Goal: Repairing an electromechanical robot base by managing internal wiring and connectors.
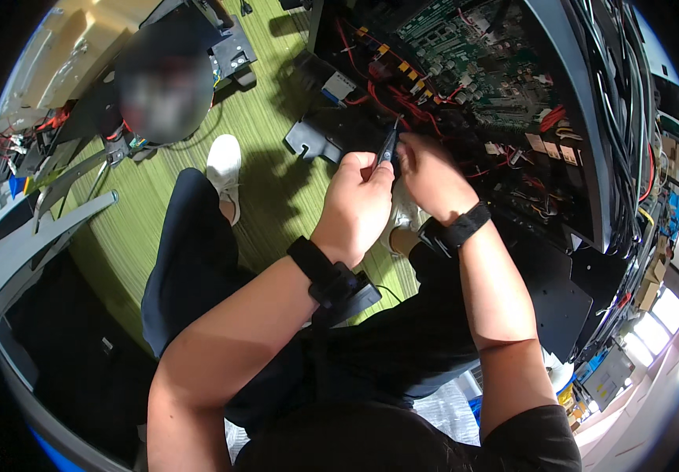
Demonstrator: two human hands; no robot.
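My left hand (353, 203) is closed around a slim dark tool (387, 149) with a pointed tip, its exact kind hard to make out. Close beside it, my right hand (435, 181) has its fingers curled in, and whatever they pinch is hidden. Both hands are at the near side of an opened dark equipment housing (556, 47). Red wires (414, 108) run just beyond the tool's tip. Deeper inside is a green circuit board (485, 59), with a row of yellow connectors (400, 64) along its left.
A dark metal bracket (316, 141) juts out left of my hands, above the green carpet (269, 189). Black cables (627, 118) hang along the housing's right side. At the far left are grey metal arms (64, 220) and more wiring, with a blurred patch above them.
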